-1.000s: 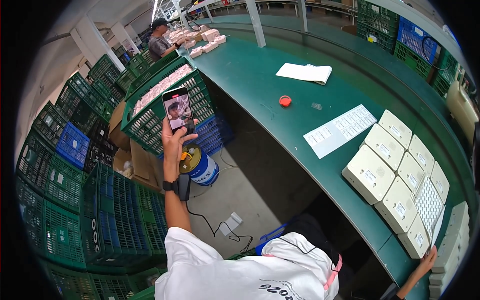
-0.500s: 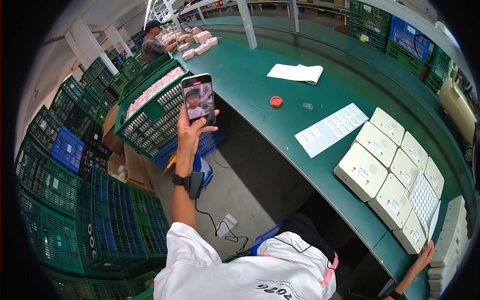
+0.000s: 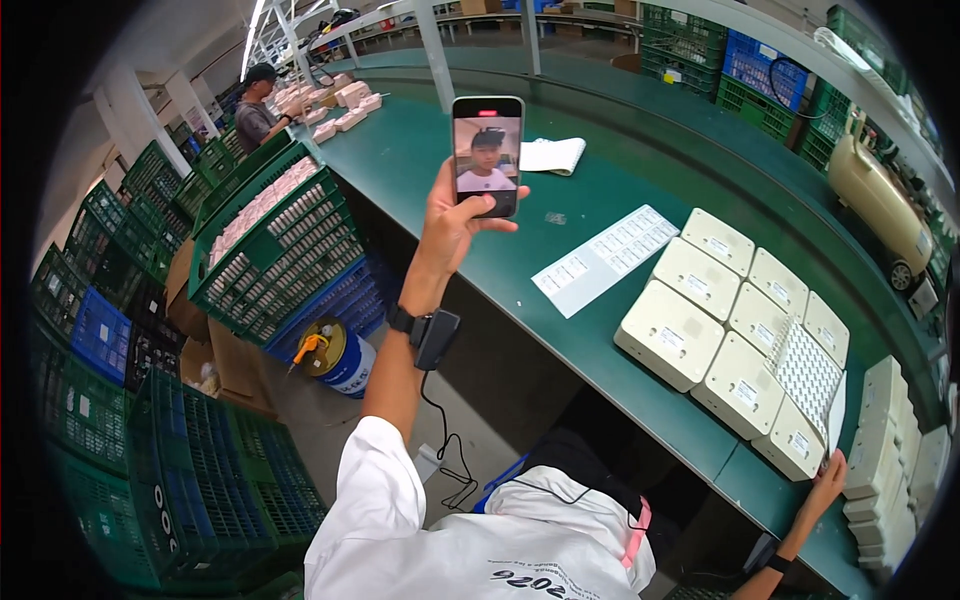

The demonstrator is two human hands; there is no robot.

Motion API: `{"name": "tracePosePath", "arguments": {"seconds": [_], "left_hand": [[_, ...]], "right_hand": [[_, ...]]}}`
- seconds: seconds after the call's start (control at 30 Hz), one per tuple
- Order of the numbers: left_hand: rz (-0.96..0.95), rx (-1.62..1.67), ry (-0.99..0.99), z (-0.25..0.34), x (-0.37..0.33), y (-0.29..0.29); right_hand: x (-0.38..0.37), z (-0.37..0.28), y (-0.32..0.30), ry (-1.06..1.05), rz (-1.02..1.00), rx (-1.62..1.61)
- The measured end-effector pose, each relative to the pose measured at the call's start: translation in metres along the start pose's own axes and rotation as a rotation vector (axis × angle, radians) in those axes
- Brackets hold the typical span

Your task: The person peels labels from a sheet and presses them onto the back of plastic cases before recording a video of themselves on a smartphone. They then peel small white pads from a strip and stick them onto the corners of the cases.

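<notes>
A dark smartphone [image 3: 488,155] is held upright in my left hand [image 3: 450,225], closed around its lower part with the thumb over the bottom of the screen. The lit screen shows a person in a dark cap. My right hand [image 3: 826,482] rests low at the right, its fingers stretched against the near corner of a cream plastic box [image 3: 797,442]. This box belongs to a block of several similar boxes [image 3: 668,335] with small labels. A patterned label sheet [image 3: 808,375] lies across some of them, its white lower corner by my right fingertips.
A printed label sheet [image 3: 608,258] and a white pad [image 3: 553,156] lie on the green table [image 3: 440,190]. More cream boxes [image 3: 880,450] are stacked at the right. Left are a filled green crate [image 3: 285,245], a drum [image 3: 345,358] and crate stacks [image 3: 210,470]. A co-worker [image 3: 257,108] stands far left.
My left hand has carried the phone to the right and a little up over the table, hiding the red cap. The view has shifted, so the surroundings sit further left.
</notes>
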State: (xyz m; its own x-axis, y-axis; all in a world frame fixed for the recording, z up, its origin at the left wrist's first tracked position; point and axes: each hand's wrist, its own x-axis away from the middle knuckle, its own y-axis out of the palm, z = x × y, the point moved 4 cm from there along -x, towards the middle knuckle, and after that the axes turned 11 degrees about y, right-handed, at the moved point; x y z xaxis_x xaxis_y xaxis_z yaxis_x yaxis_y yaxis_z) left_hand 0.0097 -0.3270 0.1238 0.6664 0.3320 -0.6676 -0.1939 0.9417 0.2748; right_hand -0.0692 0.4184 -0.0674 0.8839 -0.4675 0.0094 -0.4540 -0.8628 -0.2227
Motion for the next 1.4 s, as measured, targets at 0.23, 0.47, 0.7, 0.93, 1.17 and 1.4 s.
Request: {"name": "tracePosePath", "arguments": {"seconds": [0.23, 0.47, 0.7, 0.93, 1.17, 1.4], "left_hand": [[-0.113, 0.217, -0.104, -0.041, -0.009, 0.096], [-0.225, 0.361, -0.232, -0.056, 0.009, 0.171], [-0.292, 0.562, -0.371, -0.054, 0.037, 0.219], [-0.346, 0.613, -0.467, -0.038, 0.067, 0.250], [-0.369, 0.676, -0.580, -0.024, 0.101, 0.269], [-0.378, 0.706, -0.696, -0.003, 0.133, 0.275]], "right_hand": [[0.008, -0.003, 0.002, -0.036, 0.032, -0.007], [0.019, -0.015, 0.011, -0.029, 0.025, -0.050], [0.024, -0.023, 0.015, -0.034, 0.022, -0.054], [0.030, -0.032, 0.018, -0.023, 0.047, -0.044], [0.040, -0.040, 0.023, -0.021, 0.047, -0.070], [0.040, -0.042, 0.022, -0.014, 0.034, -0.066]]}}
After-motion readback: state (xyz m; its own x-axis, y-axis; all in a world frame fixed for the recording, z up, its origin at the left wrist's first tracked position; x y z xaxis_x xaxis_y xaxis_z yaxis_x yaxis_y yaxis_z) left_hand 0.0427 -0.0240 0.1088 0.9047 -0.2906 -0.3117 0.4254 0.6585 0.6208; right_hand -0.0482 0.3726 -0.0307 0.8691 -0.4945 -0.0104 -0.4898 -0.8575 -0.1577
